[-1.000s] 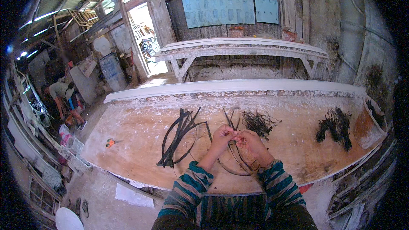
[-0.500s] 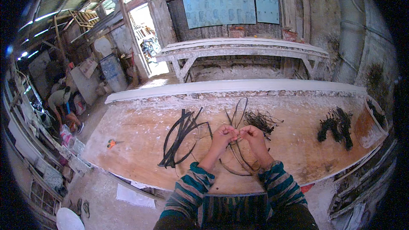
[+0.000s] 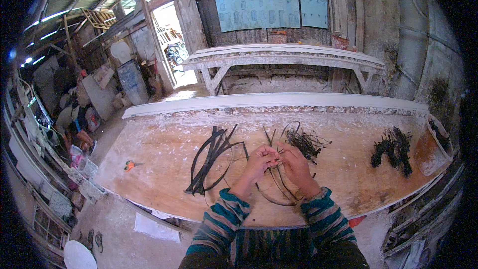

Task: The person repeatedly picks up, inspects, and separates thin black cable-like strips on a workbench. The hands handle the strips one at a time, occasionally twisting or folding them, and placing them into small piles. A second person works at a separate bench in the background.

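My left hand [image 3: 257,164] and my right hand [image 3: 297,163] meet over the wooden worktable, fingertips pinched together on a thin dark strip [image 3: 282,150]. Their fingers hide most of where the strip is gripped. Behind and below them a larger loop of dark strip [image 3: 271,201] curves across the board. To the left lies a bundle of flat black strips [image 3: 205,164], some straight and some bent round. Just beyond my right hand sits a loose heap of thin black knotted strips [image 3: 304,144].
Orange-handled scissors [image 3: 130,165] lie at the table's left. Dark knotted clumps [image 3: 393,152] rest at the right, beside a tipped, whitish-brown container [image 3: 431,153]. A raised white ledge [image 3: 274,102] borders the far edge. Another person [image 3: 69,119] bends down in the left background.
My right hand has turned and closed in over the strip, its back now more upward. The thin loop standing above my hands has dropped lower and leans right.
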A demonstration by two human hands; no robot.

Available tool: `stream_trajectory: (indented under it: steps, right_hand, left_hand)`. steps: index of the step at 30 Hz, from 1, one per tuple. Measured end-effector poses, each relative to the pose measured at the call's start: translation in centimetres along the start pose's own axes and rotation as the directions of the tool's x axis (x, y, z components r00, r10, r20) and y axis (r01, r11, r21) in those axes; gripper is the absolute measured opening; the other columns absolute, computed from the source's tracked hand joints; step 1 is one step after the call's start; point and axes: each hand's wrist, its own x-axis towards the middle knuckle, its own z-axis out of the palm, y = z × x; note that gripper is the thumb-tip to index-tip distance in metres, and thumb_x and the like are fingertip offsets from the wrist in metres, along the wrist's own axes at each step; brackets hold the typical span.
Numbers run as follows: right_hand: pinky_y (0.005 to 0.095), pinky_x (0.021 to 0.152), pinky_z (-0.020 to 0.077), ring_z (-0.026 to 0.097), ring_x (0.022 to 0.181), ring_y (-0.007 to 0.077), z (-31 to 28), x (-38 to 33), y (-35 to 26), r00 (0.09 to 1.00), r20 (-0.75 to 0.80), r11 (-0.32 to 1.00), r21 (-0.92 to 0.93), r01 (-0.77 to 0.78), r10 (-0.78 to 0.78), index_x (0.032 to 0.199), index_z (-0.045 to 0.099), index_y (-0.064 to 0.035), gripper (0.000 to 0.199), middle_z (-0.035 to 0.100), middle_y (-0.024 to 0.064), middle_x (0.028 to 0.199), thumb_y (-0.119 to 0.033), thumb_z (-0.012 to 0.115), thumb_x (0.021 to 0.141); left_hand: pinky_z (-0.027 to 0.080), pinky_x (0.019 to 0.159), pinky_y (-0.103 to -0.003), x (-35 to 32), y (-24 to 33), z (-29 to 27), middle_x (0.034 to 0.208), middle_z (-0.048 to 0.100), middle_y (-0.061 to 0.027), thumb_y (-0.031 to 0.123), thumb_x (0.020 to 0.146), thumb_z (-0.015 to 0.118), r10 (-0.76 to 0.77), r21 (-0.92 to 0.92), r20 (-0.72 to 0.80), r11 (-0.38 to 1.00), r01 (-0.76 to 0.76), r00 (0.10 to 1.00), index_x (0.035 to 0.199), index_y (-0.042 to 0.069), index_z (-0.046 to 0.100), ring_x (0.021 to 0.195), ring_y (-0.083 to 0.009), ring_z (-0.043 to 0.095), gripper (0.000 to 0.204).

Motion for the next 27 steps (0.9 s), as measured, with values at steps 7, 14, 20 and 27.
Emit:
stream_trajectory:
  steps: [7, 14, 20, 27]
  right_hand:
    - [0.0355, 0.069, 0.0438, 0.054, 0.081, 0.0317, 1.2, -1.3, 2.4, 0.989, 0.067, 0.982, 0.126, -0.138, 0.130, 0.087, 0.051, -0.0013, 0.009, 0.055, 0.0149, 0.088, 0.000, 0.049, 0.079]
    - [0.0369, 0.065, 0.0429, 0.053, 0.075, 0.0338, 0.8, -1.0, 1.7, 0.994, -0.019, 0.992, 0.056, -0.111, 0.112, 0.087, 0.053, -0.0016, 0.009, 0.053, 0.0165, 0.080, -0.006, 0.051, 0.080]
    - [0.0332, 0.065, 0.0431, 0.055, 0.073, 0.0276, 1.7, -1.3, 1.7, 0.936, -0.016, 0.883, 0.337, -0.327, 0.353, 0.085, 0.053, -0.0011, 0.008, 0.055, 0.0142, 0.077, -0.008, 0.052, 0.082]
    - [0.0319, 0.064, 0.0434, 0.056, 0.070, 0.0257, 2.1, -1.5, 2.3, 0.948, -0.019, 0.911, 0.281, -0.301, 0.318, 0.083, 0.053, -0.0015, 0.006, 0.055, 0.0133, 0.076, -0.008, 0.052, 0.082]
  left_hand:
    - [0.049, 0.067, -0.023, 0.3, 0.0, -0.6, 0.086, 0.060, -0.0024, 0.005, 0.080, 0.058, 0.014, 0.129, 0.050, 0.991, -0.020, 0.999, 0.090, 0.004, 0.056, 0.077, -0.0113, 0.058, 0.010]
    - [0.049, 0.067, -0.023, 0.1, 0.7, 0.2, 0.081, 0.059, -0.0050, 0.004, 0.079, 0.059, 0.063, 0.068, 0.032, 0.996, -0.065, 0.997, 0.099, 0.001, 0.051, 0.074, -0.0119, 0.058, 0.022]
    - [0.049, 0.066, -0.022, 0.6, -0.3, -0.2, 0.079, 0.055, -0.0007, 0.008, 0.082, 0.057, 0.275, 0.270, 0.133, 0.915, -0.302, 0.952, 0.104, 0.006, 0.047, 0.073, -0.0093, 0.056, 0.025]
    - [0.049, 0.062, -0.022, 0.8, -1.7, 0.7, 0.076, 0.053, -0.0024, 0.003, 0.082, 0.055, 0.380, 0.301, 0.015, 0.880, -0.366, 0.925, 0.101, 0.004, 0.044, 0.071, -0.0088, 0.052, 0.021]
